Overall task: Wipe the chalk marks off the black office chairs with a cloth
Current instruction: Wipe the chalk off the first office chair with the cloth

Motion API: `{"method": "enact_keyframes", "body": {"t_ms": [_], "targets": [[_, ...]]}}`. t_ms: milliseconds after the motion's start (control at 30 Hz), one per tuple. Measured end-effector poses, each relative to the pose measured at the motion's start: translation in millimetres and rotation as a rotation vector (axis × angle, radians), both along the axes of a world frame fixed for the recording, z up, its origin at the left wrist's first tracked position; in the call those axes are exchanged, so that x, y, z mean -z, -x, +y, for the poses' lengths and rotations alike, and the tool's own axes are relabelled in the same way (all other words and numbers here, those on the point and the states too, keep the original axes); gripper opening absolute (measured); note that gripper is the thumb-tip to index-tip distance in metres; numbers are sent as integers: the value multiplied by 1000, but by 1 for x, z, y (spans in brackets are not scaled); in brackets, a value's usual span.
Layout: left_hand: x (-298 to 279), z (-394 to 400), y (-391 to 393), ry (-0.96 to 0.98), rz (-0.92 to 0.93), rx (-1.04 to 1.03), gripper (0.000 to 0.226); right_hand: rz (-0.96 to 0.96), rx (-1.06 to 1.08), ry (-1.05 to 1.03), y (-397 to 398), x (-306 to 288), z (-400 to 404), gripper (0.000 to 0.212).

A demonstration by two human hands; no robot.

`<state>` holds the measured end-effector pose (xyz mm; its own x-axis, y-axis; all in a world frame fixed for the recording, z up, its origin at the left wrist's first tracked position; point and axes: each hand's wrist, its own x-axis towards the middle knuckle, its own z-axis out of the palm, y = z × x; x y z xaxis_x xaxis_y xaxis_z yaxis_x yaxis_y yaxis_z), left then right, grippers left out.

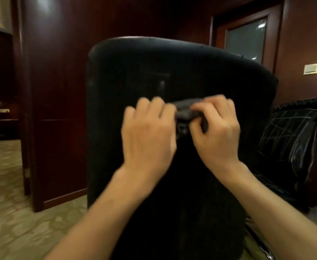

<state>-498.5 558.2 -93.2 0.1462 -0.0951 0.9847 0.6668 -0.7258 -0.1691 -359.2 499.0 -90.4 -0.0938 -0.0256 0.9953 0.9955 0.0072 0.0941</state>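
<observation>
A black office chair (154, 72) fills the middle of the view, its tall back turned toward me and showing no clear chalk marks. In front of that back, both hands hold a small dark grey cloth (186, 111) bunched between them. My left hand (148, 134) grips its left end, and my right hand (216, 132) pinches its right end with curled fingers. A second black chair (289, 139) stands at the right, its cushion crossed with white chalk lines.
Dark red wood panelling (60, 91) runs behind the chairs, with a doorway (1, 91) open at the left and a framed glass panel (246, 40) at the upper right. Patterned beige carpet (13, 212) covers the floor at the left.
</observation>
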Motion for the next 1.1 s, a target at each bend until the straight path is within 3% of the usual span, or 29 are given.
{"method": "enact_keyframes", "body": {"t_ms": [100, 200, 433, 700, 967, 1100], "targets": [[-52, -2, 28, -73, -80, -92, 17, 50, -142, -69, 31, -53, 7, 20], [-69, -10, 33, -108, -35, -148, 17, 119, -180, -153, 38, -62, 14, 20], [8, -2, 35, -20, 271, -116, 13, 113, -61, 22, 28, 23, 21, 21], [-65, -12, 26, -93, 21, -136, 18, 131, -62, -156, 40, -64, 9, 18], [88, 12, 47, 72, 219, -83, 14, 36, -1, 130, 41, 86, 26, 18], [102, 15, 49, 80, 138, -52, 19, 30, 6, 158, 48, 92, 22, 14]]}}
